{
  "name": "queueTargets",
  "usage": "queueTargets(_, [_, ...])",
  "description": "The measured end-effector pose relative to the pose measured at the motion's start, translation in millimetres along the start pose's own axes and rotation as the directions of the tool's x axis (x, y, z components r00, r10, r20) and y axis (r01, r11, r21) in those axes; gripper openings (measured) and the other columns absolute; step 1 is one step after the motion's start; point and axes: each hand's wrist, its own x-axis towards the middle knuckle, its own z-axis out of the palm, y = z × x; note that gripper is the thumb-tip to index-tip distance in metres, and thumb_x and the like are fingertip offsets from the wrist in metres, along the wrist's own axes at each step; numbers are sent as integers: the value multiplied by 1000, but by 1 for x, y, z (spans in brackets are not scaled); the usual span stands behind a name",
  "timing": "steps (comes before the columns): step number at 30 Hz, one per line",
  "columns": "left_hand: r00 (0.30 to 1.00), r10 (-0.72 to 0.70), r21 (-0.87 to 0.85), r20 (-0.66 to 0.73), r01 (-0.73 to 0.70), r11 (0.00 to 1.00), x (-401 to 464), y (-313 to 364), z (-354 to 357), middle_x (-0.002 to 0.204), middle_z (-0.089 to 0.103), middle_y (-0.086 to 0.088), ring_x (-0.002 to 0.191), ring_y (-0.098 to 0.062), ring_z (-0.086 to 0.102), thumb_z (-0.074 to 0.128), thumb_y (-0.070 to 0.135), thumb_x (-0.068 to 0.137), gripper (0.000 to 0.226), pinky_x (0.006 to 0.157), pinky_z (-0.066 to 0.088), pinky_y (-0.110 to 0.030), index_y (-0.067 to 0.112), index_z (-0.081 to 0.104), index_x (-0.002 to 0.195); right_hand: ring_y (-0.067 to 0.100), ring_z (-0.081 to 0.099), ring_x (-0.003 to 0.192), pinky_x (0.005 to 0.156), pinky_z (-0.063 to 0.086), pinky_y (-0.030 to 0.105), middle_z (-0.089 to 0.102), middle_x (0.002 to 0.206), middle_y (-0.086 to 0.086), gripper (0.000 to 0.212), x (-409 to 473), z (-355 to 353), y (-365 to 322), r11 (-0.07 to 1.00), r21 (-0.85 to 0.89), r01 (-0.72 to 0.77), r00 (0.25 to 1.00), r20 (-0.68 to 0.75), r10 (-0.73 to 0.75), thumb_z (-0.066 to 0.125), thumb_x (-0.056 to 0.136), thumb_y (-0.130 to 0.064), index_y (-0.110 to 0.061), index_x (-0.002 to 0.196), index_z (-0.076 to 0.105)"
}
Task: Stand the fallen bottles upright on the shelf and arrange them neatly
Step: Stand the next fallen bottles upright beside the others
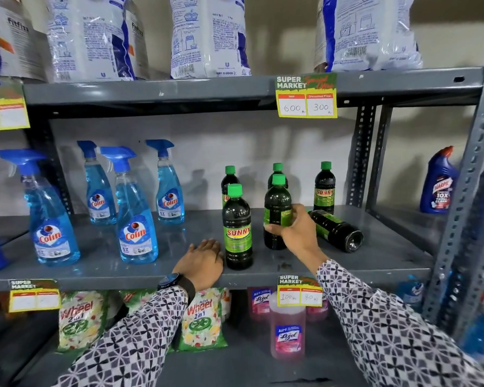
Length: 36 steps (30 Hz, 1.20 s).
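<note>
Dark bottles with green caps and Sunny labels stand on the grey middle shelf [179, 272]. My right hand [296, 230] grips one upright bottle [277, 208] around its label. To its left stands another upright bottle [237, 233], near the front edge. My left hand [203, 259] rests flat on the shelf, fingers touching that bottle's base. Three more stand upright behind: one at the left [229, 178], one in the middle [277, 170], one at the right [324, 188]. One bottle [337, 230] lies on its side just right of my right hand, base toward me.
Several blue Colin spray bottles [136, 219] stand on the left of the same shelf. A blue Harpic bottle [437, 185] stands beyond the upright post at the right. Detergent bags fill the shelf above; Wheel packets and pink Lizol bottles [287, 331] sit below.
</note>
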Motion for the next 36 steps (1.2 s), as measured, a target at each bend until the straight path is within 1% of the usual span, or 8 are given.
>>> queueTargets(4, [1000, 0, -1, 6, 0, 1000, -1, -1, -1, 171, 19, -8, 159, -21, 14, 23, 32, 107, 57, 129, 6, -42, 13, 22, 161, 18, 71, 108, 98, 58, 43, 73, 118, -2, 75, 0, 2, 6, 999, 20, 32, 999, 22, -32, 100, 65, -30, -30, 123, 53])
queueTargets(8, [1000, 7, 1, 11, -7, 1000, -1, 1, -2, 171, 18, -8, 159, -21, 13, 22, 32, 108, 57, 130, 6, -43, 13, 21, 161, 15, 68, 118, 114, 49, 46, 74, 125, -4, 65, 3, -1, 15, 979, 201, -18, 991, 132, -9, 80, 86, -5, -21, 144, 55])
queueTargets(11, [1000, 7, 5, 14, -7, 1000, -1, 1, -1, 171, 18, -8, 159, -21, 13, 22, 33, 108, 57, 130, 7, -43, 13, 20, 162, 9, 71, 114, 114, 50, 45, 77, 119, -6, 61, 4, -3, 15, 977, 214, -5, 988, 152, -28, 71, 87, 11, -32, 129, 63])
queueTargets(18, [1000, 8, 8, 4, -8, 1000, 0, -1, 1, 171, 20, -8, 159, -21, 14, 22, 33, 107, 57, 130, 8, -43, 14, 22, 161, 23, 66, 111, 100, 55, 46, 68, 116, -1, 95, 0, 6, 11, 992, -66, 109, 991, 84, -103, 92, 64, -49, -26, 147, 52])
queueTargets(23, [1000, 10, 4, 10, -10, 1000, 0, 0, 0, 171, 18, -7, 159, -21, 13, 22, 33, 108, 57, 130, 7, -44, 14, 22, 161, 15, 67, 117, 110, 53, 46, 70, 126, -5, 82, -2, 2, 11, 989, -28, 144, 976, 166, -137, 83, 83, -6, -25, 155, 47])
queueTargets(29, [1000, 6, -5, 0, -6, 1000, 2, -3, 2, 170, 21, -7, 159, -21, 14, 22, 35, 108, 57, 130, 8, -43, 15, 23, 161, 17, 56, 119, 109, 45, 36, 54, 129, 1, 102, 0, 7, 11, 983, -122, 140, 987, 96, -129, 96, 69, -39, -31, 155, 43])
queueTargets(34, [1000, 7, 8, -4, -7, 1000, 3, -3, 3, 170, 21, -7, 159, -21, 15, 22, 35, 108, 57, 129, 9, -44, 15, 24, 161, 16, 64, 123, 112, 51, 47, 67, 131, -7, 88, 5, 6, 18, 990, -38, 136, 981, 145, -129, 90, 73, -21, -35, 149, 47])
queueTargets(36, [1000, 4, 6, -1, -4, 1000, 4, -3, 3, 170, 21, -7, 159, -21, 15, 23, 34, 108, 56, 129, 9, -43, 15, 24, 161, 17, 63, 123, 110, 51, 44, 66, 131, -4, 94, 7, 8, 20, 986, -89, 144, 985, 108, -134, 95, 65, -35, -32, 148, 49])
